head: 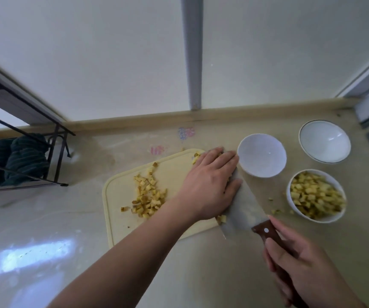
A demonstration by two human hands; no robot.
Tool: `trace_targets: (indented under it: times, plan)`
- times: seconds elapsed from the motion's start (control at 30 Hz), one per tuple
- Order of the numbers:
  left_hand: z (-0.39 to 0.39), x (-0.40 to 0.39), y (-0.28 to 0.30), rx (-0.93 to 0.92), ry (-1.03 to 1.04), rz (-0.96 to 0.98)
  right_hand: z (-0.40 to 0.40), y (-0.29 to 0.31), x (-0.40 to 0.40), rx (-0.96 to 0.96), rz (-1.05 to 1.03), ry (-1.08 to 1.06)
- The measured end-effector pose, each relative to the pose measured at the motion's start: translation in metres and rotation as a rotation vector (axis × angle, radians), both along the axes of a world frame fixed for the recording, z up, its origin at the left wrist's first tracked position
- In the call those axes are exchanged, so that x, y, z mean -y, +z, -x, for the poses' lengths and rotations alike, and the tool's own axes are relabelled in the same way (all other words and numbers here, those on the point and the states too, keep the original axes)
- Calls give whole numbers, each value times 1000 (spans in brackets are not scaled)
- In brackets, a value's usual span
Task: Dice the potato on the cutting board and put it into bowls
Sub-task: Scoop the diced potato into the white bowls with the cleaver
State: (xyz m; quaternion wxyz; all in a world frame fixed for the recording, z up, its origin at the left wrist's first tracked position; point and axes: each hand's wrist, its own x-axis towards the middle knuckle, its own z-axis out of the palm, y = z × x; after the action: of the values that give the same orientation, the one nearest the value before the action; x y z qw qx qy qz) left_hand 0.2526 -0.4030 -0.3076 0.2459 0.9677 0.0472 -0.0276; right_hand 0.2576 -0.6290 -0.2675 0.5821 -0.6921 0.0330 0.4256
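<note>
You are gripping a dark wooden handle (274, 241) riveted to a matt steel blade (243, 210); the glossy counter (46, 230) is reflecting light beside smooth, glazed-looking bowls (261, 155) and a smooth plastic-looking board (121, 192).

A home kitchen: a beige stone counter (46, 218) against a white wall holds a cutting board (121, 187), bowls (261, 155) and a wire rack (23, 138).

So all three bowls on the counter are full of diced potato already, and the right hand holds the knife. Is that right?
Not quite. The head view shows only the nearest bowl full of potato; the two other bowls are empty. The right hand does hold the knife.
</note>
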Motion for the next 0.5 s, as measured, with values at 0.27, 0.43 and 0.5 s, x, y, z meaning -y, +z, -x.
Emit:
trace_targets:
  times: [0.27,0.43,0.5]
  plan:
    - [-87,58,20,-53,-220,160,-48,63,35,-128,-16,-217]
    - [-107,60,9,-137,-261,229,-60,60,32,-216,19,-249]
    - [-112,58,9,-194,-280,251,-62,59,28,-273,24,-262]
